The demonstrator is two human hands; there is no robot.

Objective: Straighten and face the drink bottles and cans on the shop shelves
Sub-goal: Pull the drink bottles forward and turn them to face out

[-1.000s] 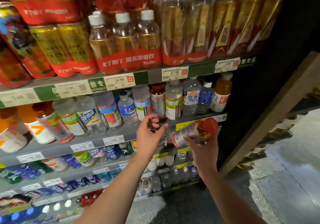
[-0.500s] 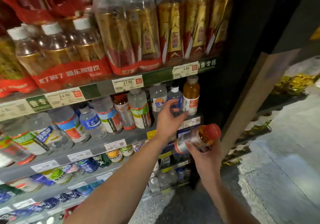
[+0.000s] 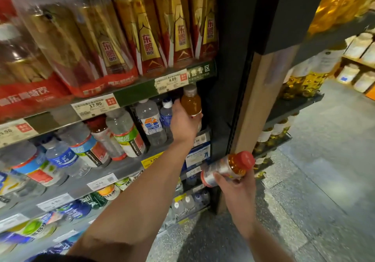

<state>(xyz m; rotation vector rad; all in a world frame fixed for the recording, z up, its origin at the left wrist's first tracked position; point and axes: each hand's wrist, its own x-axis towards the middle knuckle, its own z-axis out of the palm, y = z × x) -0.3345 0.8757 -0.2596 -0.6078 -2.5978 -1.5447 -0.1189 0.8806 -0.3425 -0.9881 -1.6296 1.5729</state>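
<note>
A person's left hand is gripping an orange-filled plastic bottle with a grey cap at the far right end of the grey metal shelf, the grip closed around its lower body. Just right of that grip, the dark upright panel is leaving little room; a small blue-labelled bottle is crowding its left. The right hand, lower and off the shelf, is holding a red-capped amber bottle sideways. Half a second earlier, the left hand was only reaching.
</note>
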